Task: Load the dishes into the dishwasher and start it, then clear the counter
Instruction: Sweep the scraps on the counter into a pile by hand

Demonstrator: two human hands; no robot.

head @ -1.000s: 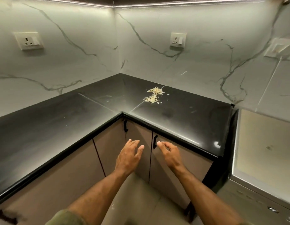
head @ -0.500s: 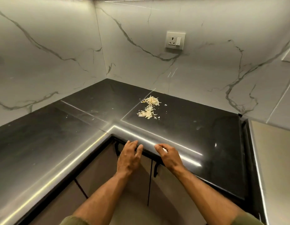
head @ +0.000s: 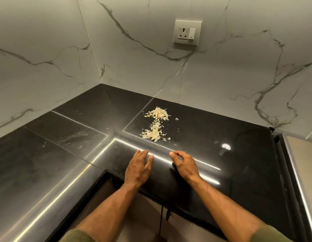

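Hands both empty over the desk (head: 47, 163) edge: left hand (head: 137, 169) flat with fingers straight, right hand (head: 184, 164) loosely curled. Scraps (head: 156, 124) lie just ahead, strung out away from the fingertips, roughly midway between both hands, maybe closer to the left.

A glossy black L-shaped counter (head: 221, 130) carries a strip of pale food scraps (head: 156, 124) near its back corner.

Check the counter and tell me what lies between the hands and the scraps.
Nothing visible does. The left hand and right hand are over the black counter near its front edge, and only bare, shiny counter lies between them and the pale food scraps further back.
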